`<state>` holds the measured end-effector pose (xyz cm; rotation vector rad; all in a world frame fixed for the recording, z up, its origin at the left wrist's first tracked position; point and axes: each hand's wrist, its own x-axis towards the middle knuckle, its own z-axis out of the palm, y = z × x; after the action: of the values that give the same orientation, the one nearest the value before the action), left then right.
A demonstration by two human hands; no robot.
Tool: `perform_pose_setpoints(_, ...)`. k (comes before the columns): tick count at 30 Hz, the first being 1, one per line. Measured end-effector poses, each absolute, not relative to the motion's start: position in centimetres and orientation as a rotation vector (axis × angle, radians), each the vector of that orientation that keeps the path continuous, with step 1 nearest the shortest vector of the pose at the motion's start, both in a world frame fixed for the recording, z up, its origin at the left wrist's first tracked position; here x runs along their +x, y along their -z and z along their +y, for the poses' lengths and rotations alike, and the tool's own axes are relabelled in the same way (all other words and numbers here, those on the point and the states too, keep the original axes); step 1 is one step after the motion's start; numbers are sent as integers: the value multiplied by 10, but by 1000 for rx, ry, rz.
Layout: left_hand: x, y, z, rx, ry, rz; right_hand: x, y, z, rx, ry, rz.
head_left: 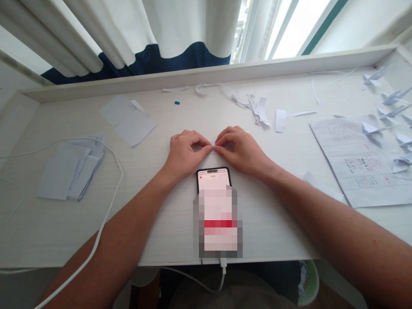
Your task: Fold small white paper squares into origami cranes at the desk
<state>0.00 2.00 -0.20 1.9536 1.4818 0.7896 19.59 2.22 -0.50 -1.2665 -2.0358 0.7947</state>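
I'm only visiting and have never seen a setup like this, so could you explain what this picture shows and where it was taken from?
There is no robot here: a person works with two bare hands. The one picture comes from a camera worn on the head, looking forward and down.

The left hand and right hand meet fingertip to fingertip, pinching a small pale piece, probably paper; the fingers mostly hide it.

Just below them on the white table lies a phone, partly blurred, with a cable plugged in. To the left are paper stacks; beyond the hands, paper strips; to the right, a sheet with writing and several folded paper shapes.
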Motion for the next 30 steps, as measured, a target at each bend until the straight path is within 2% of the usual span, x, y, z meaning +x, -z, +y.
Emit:
perform_pose_setpoints(7, -4, 1, 20, 1942, -775, 1435, 199, 1, 25, -1308, -884, -1980)
perform_pose_setpoints(14, -2, -2, 20, 1939, -704, 1461, 198, 7, 26, -1242, -801, -2049)
perform_pose_setpoints(30, -1, -2, 18, 1818, -778, 1502, 202, 10, 25, -1192, -763, -2073)
